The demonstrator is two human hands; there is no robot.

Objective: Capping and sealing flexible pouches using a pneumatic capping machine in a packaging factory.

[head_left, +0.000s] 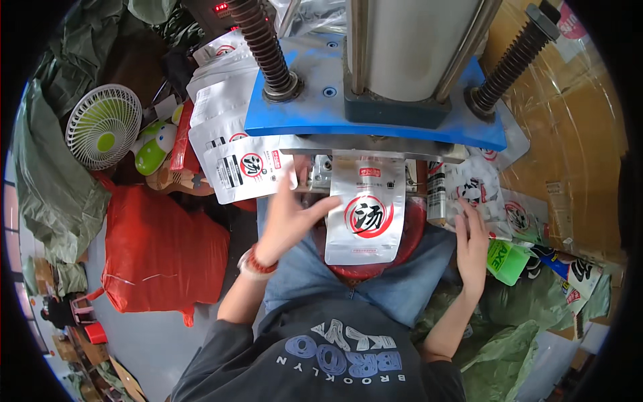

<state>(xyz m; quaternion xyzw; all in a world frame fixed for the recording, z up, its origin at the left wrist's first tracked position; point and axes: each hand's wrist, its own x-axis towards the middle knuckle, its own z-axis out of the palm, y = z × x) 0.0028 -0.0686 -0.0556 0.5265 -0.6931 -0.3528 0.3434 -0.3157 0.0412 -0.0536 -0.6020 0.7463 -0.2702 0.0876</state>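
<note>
A silver-white pouch (365, 244) with a red ring and black brush mark hangs toward me from beneath the metal bar (375, 146) of a blue-plated press (402, 127). My left hand (289, 218) is left of it, slightly blurred, fingers stretched up and thumb spread toward the pouch's edge. Those fingertips overlap the right edge of a similar pouch (228, 177), the front one of a fanned stack; contact is unclear. My right hand (472, 241) is open, its fingers extended against a pile of filled-looking pouches (479, 191) right of the press.
Coil springs (258, 40) and a grey cylinder (395, 50) rise from the press. Left stand a white-green fan (104, 127) and a large red bag (164, 254). Cardboard (569, 120) walls the right, above a green box (509, 262). Something red and rounded (414, 231) lies under the hanging pouch.
</note>
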